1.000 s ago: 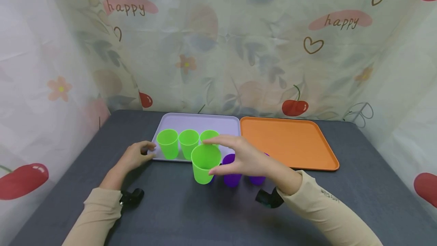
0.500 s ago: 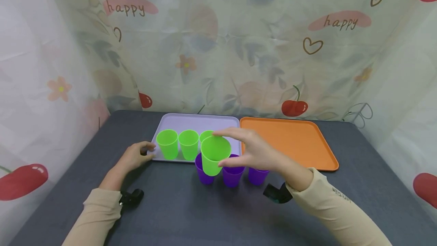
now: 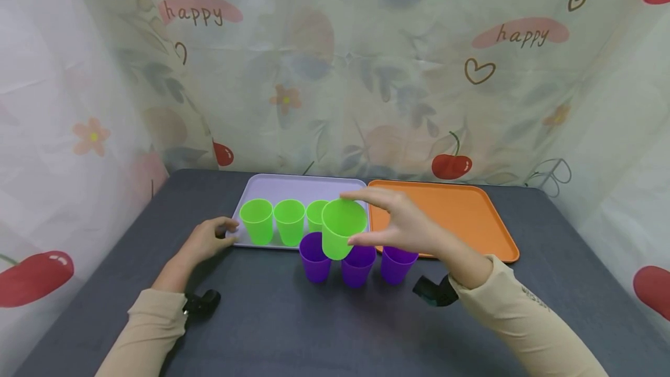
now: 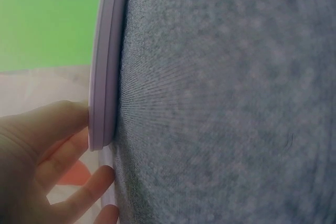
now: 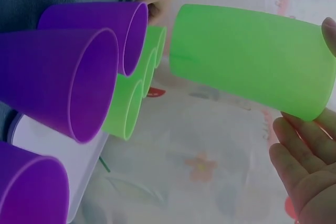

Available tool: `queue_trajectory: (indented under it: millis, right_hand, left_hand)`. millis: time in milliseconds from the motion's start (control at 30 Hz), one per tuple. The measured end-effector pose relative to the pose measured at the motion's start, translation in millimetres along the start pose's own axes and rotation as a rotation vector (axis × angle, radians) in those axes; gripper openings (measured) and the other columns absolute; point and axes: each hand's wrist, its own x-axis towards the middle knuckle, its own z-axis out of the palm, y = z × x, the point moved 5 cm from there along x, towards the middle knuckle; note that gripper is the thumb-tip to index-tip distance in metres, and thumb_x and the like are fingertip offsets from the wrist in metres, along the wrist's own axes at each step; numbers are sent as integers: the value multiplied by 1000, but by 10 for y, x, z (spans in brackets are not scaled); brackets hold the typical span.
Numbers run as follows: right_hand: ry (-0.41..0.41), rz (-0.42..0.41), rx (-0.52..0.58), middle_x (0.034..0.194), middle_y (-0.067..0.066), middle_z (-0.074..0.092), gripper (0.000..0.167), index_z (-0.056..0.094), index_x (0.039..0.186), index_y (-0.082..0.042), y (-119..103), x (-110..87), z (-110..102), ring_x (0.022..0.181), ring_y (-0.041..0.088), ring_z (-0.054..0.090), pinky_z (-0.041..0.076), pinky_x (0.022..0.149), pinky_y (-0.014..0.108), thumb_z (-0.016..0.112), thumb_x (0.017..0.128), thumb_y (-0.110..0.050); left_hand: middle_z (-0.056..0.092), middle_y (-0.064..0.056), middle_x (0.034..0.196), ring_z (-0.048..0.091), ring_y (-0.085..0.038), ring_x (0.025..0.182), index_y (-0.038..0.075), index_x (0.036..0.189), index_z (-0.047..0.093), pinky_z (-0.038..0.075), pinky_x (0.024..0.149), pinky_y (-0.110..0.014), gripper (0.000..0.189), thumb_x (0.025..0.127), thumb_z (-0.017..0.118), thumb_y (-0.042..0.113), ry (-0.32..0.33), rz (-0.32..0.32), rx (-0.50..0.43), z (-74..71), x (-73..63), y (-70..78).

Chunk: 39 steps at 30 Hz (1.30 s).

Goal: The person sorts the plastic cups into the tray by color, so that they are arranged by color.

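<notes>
My right hand (image 3: 400,223) holds a green cup (image 3: 340,236) near its rim, thumb on the near side and fingers on the far side. The cup is upright, in the air above the purple cups. In the right wrist view its green wall (image 5: 247,59) appears between thumb and fingers. My left hand (image 3: 206,238) grips the near left corner of the lilac tray (image 3: 309,184); a digit presses the tray's rim (image 4: 102,93) in the left wrist view. Three green cups (image 3: 259,226) stand in a row on that tray, the rightmost partly hidden by the held cup.
Three purple cups (image 3: 316,263) stand upright on the dark table (image 3: 293,330) in front of the trays, the middle one partly behind the held cup. An orange tray (image 3: 445,214) lies right of the lilac one. A printed curtain (image 3: 345,74) surrounds the table.
My right hand has carried the green cup up and to the right, baring the left purple cup and covering part of the middle one. The left hand stays at the tray corner.
</notes>
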Motion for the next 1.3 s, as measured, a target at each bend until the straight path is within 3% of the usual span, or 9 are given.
queue_trajectory:
  millis: [133,367,800,1300]
  right_hand:
    - [4,37,4,126,7,62,65,57,126,-6,38,-13,-35,122,22,54,38,107,40,82,68,-19]
    - [0,78,3,125,3,61,64,56,128,-11,85,-34,-87,117,18,55,43,101,39,81,70,-21]
    - [5,116,31,126,6,61,63,55,128,-7,205,-56,-217,120,21,55,44,101,39,80,72,-19]
    - [8,232,16,128,7,60,62,54,130,-8,631,-51,-298,108,22,59,48,94,41,78,74,-20]
  left_hand:
    - [64,-23,109,58,-41,103,-3,113,61,45,90,-52,33,86,65,15,1,-1,-5,2,-2,-1]
    - [64,-23,109,58,-41,103,-3,113,61,46,89,-52,33,86,65,15,3,-2,-2,3,-6,-8]
    - [63,-24,111,57,-43,106,-4,114,60,45,91,-53,33,86,64,14,2,-11,2,1,-1,-13]
    - [62,-25,112,55,-44,108,-4,116,59,45,92,-54,34,87,63,13,-6,-10,-4,-3,-4,3]
